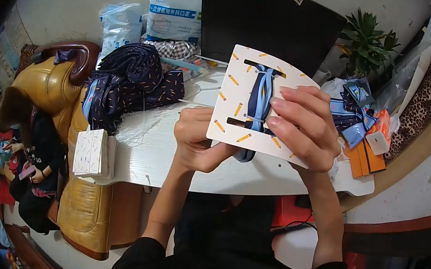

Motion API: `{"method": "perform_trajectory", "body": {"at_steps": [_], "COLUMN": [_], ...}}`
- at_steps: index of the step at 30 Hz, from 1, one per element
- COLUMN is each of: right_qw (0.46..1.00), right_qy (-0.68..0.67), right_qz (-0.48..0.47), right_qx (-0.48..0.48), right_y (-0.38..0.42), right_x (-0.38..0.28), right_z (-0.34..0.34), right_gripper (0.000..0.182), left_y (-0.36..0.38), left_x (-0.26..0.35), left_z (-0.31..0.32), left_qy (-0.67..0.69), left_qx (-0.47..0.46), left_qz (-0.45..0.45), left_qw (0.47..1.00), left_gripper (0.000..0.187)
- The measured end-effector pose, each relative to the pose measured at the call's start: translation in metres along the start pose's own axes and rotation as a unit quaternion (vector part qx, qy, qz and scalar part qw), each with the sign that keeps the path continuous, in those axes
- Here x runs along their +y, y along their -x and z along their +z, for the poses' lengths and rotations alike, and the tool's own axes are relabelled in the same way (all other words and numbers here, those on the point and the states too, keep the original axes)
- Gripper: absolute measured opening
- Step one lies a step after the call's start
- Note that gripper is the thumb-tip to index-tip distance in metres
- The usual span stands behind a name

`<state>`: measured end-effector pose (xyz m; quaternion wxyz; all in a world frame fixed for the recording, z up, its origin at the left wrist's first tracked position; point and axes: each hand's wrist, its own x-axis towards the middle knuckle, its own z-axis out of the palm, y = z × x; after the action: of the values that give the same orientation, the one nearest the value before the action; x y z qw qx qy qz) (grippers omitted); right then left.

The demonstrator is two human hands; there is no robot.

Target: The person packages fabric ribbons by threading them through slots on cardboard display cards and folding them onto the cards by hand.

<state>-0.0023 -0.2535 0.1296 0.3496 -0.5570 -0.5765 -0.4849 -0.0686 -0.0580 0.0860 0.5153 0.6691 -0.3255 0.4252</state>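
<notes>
I hold up a white card (236, 97) printed with small orange pencils above the white table (170, 156). A blue striped ribbon (259, 97) runs through two slots in the card, its end hanging below. My left hand (196, 140) grips the card's lower left edge from behind. My right hand (302, 126) clasps the card's right side, fingers spread over the front beside the ribbon.
A pile of dark blue patterned fabric (130, 84) lies at the table's left. A stack of white cards (94, 153) sits near the left corner. Blue bows (355, 116) and orange boxes (368, 158) lie right. A person (29, 160) sits by the brown chair (65, 89).
</notes>
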Motion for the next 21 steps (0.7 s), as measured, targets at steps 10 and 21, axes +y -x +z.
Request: {"method": "perform_trajectory", "body": {"at_steps": [10, 21], "right_qw": [0.999, 0.943], "right_qy": [0.02, 0.201], "right_qz": [-0.014, -0.233], "right_qx": [-0.03, 0.127], "right_y": [-0.015, -0.148], "right_x": [0.006, 0.112], "right_z": [-0.004, -0.013], "right_gripper": [0.031, 0.012], "left_y": [-0.001, -0.057], "left_x": [-0.007, -0.014], "left_z": [0.003, 0.018], "left_qy": [0.019, 0.149], "left_qx": [0.04, 0.042], "left_qz": [-0.06, -0.224], "left_qw": [0.997, 0.962], "left_gripper": [0.021, 0.028]}}
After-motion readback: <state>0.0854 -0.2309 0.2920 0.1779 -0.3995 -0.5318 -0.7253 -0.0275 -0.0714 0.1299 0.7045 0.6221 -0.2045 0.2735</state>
